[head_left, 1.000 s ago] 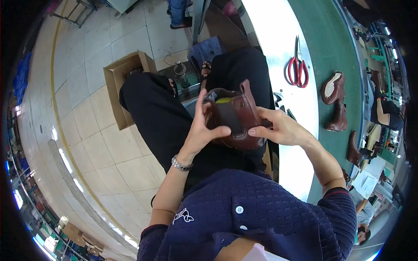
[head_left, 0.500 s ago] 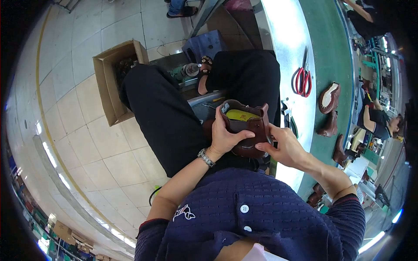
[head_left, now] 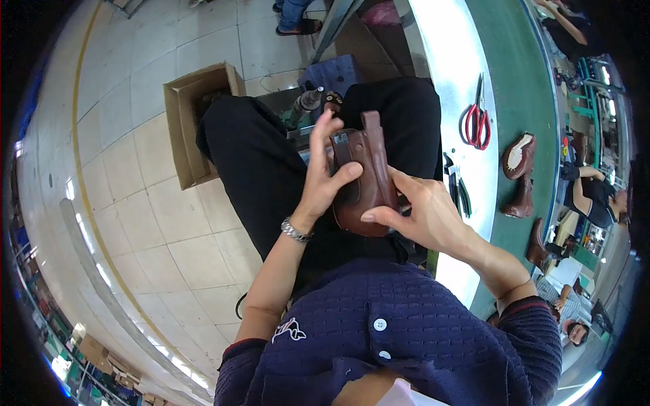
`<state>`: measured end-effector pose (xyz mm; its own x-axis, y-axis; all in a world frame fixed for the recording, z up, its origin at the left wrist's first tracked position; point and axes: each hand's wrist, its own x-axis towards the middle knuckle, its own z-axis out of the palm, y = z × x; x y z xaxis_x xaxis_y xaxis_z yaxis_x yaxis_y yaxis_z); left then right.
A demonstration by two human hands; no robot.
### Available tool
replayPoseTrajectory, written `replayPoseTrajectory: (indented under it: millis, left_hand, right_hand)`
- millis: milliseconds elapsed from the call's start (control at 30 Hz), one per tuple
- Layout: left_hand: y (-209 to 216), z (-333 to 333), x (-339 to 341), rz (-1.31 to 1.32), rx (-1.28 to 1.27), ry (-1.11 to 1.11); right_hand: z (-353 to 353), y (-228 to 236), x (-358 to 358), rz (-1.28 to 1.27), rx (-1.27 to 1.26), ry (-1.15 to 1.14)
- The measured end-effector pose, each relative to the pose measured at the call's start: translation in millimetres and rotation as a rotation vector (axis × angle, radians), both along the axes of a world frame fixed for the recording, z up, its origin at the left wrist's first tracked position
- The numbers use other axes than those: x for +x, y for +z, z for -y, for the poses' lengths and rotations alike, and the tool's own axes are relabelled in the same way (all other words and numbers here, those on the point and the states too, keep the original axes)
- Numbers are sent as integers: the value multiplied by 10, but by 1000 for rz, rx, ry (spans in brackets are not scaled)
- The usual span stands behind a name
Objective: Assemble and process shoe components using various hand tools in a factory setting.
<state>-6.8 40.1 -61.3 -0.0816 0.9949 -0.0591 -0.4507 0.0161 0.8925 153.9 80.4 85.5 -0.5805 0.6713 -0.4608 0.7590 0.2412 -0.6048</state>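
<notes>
A brown leather ankle boot [head_left: 362, 179] stands up over my lap, its shaft pointing away from me and a pull tab sticking up at the top. My left hand [head_left: 321, 179] is at the boot's left side, the thumb pressed on the leather and the fingers reaching up along the shaft's edge; some fingertips stand off it. Around the lower right of the boot, my right hand [head_left: 430, 210] grips with the thumb across the front, its other fingers hidden behind. The inside of the boot is out of sight.
Red-handled scissors [head_left: 478, 125] and a black-handled tool [head_left: 460, 193] lie on the metal bench edge [head_left: 450, 61] at right. Brown boots [head_left: 520, 196] rest on the green surface [head_left: 504, 74]. A cardboard box [head_left: 177, 135] stands left of my knee; a metal machine part [head_left: 308, 101] is between my legs.
The boot has been turned, so its yellow-lined opening no longer shows and its shaft stands up. My left hand's fingers have lifted and straightened. My right hand stays on the lower right.
</notes>
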Motion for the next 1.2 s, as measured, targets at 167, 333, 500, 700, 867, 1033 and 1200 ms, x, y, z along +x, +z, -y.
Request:
replayPoseTrajectory:
  millis: [167, 333, 500, 700, 867, 1033, 1200]
  left_hand:
    - [426, 100, -197, -277, -135, -49]
    - [667, 223, -125, -634, -43, -23]
    - [960, 418, -32, -897, 84, -251]
    - [851, 462, 108, -919, 126, -99]
    - [819, 420, 103, -930, 137, -126]
    - [850, 423, 91, -912, 114, -98]
    - [831, 496, 6, -999, 143, -88]
  right_hand:
    - [218, -164, 120, -303, 118, 59]
    - [337, -290, 345, -416, 25, -13]
    - [300, -361, 531, -536, -97, -118]
    - [84, -736, 1264, 20, 389, -507]
    - [208, -1237, 1918, 299, 543, -432]
    - [127, -1067, 1799, 108, 211, -561]
    - [55, -519, 1233, -557, -612, -530]
